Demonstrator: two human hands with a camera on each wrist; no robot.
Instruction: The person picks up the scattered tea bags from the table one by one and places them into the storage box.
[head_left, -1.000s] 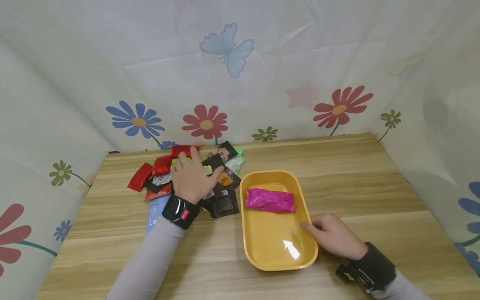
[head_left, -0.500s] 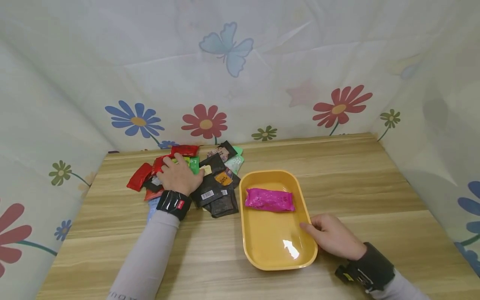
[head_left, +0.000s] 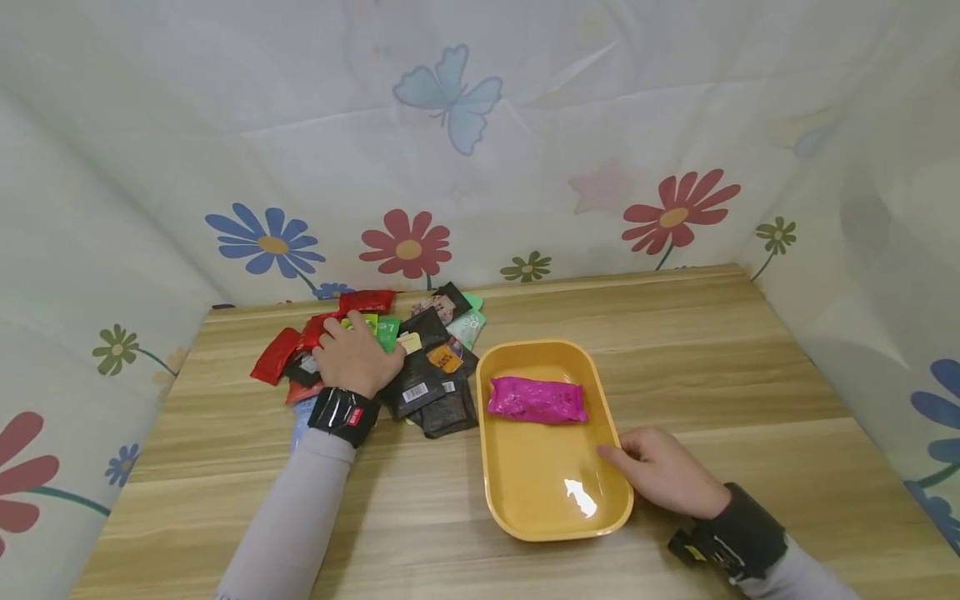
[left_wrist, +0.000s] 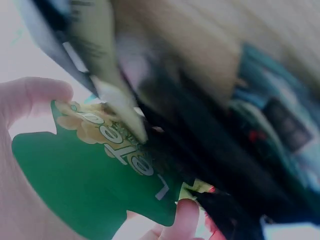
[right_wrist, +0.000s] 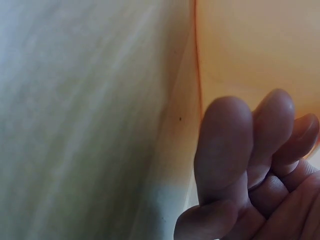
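My left hand is over a loose pile of small packets on the table's left side. In the left wrist view its thumb and a finger pinch a green lettered packet by opposite edges. Black packets lie beside the thumb, red packets beyond the fingers. My right hand grips the right rim of a yellow tray, thumb over the edge. Its fingers lie bent against the tray's outside in the right wrist view. A magenta packet lies in the tray's far half.
The wooden table runs back to a pale curtain printed with flowers and a butterfly, which also closes in both sides. A light blue packet is partly hidden under the left wrist.
My left hand has moved left and toward me over the pile, its fingers now more bent, uncovering the green packet and several black ones. The right hand and tray have stayed in place.
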